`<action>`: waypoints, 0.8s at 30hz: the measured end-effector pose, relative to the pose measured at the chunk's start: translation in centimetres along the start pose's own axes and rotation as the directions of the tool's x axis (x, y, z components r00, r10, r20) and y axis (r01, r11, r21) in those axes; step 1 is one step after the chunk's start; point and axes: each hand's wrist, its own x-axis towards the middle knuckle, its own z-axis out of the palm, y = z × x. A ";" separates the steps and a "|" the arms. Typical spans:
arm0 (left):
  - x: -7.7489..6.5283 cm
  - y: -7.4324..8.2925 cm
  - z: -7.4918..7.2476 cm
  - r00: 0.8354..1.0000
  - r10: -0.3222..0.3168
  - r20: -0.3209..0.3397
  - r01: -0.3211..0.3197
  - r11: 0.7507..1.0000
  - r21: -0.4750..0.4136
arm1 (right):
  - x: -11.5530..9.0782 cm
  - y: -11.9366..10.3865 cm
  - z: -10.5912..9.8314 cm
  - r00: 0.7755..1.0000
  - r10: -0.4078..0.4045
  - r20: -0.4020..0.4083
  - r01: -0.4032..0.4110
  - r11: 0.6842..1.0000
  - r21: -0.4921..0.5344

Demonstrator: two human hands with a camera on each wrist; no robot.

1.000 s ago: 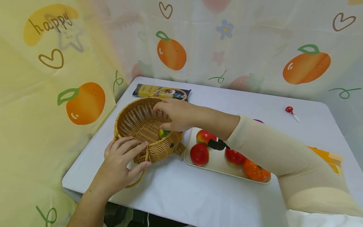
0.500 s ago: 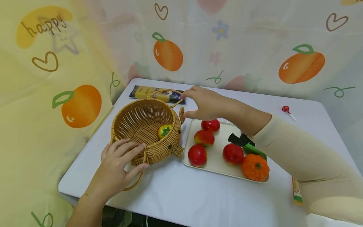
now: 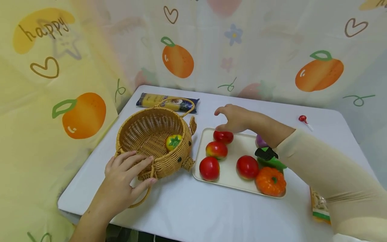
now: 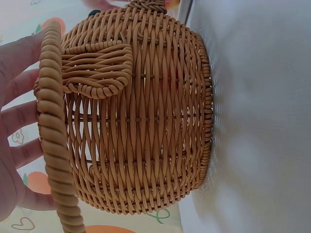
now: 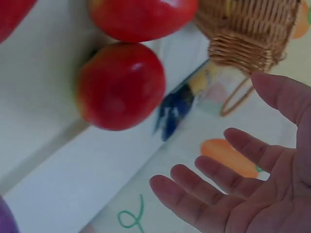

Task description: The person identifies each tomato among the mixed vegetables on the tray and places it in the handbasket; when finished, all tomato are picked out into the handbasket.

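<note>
The wicker basket has eyes and a snout woven on its side and two loop handles. Inside lies a small yellow fruit with a green leafy top. My left hand rests on the near rim with fingers extended; in the left wrist view its spread fingers show behind the handle. My right hand is just above the back of a cream tray, fingers spread and holding nothing. Below it lies a red fruit, seen beside the fingers in the right wrist view.
Several more fruits and vegetables lie on the tray, including an orange pumpkin and a purple item partly hidden by my arm. A yellow-and-blue packet lies behind the basket. A lollipop and another packet lie at right.
My right hand has come out of the basket and moved right to above the tray's back, uncovering the yellow fruit. My left hand stays on the rim.
</note>
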 end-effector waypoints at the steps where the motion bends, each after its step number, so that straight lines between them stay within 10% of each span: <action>1: 0.0 0.0 0.0 1.000 0.000 -0.002 0.000 1.000 -0.002 | 0.2 0.2 0.3 1.000 0.003 0.012 -0.003 1.000 0.000; 24: 0.1 0.1 0.1 1.000 0.011 -0.021 -0.011 1.000 -0.026 | 2.2 1.5 4.0 0.989 0.014 0.148 -0.011 1.000 -0.018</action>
